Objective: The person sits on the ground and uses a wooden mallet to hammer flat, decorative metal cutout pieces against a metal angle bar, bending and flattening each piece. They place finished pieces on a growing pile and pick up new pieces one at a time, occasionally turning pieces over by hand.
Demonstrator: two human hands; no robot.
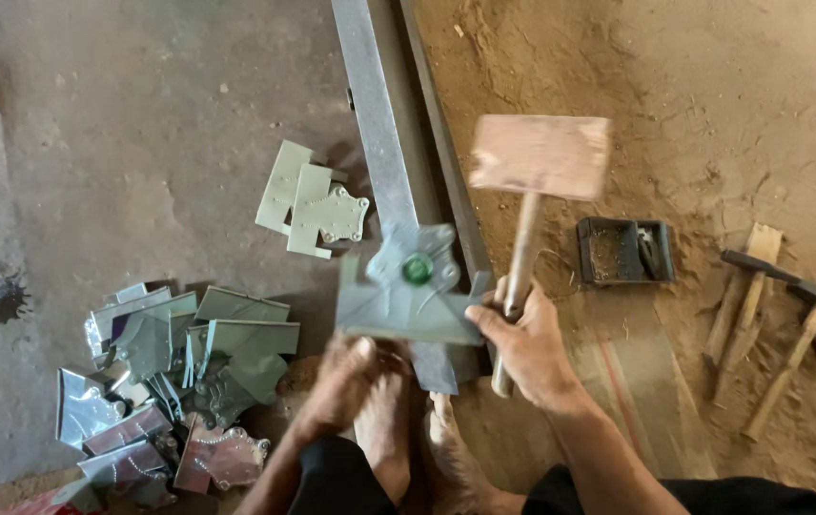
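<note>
Right hand (527, 348) was wrapped tight around the handle of a wooden mallet (540, 157), head raised above the long steel bar (381, 143). Left hand (341, 381), blurry, pinned the near edge of a sheet-metal piece (408, 300) lying across that bar, fingers curled on it. Cut metal pieces (170, 381) were heaped on the floor at left, hammers (775, 315) at right.

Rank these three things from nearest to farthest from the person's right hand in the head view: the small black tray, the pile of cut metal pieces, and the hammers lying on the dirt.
Measured from the right hand, which holds the wooden mallet:
1. Small black tray, just up and to its right.
2. Hammers, farther right on the dirt.
3. Pile of cut metal pieces, far across on the left side.
</note>
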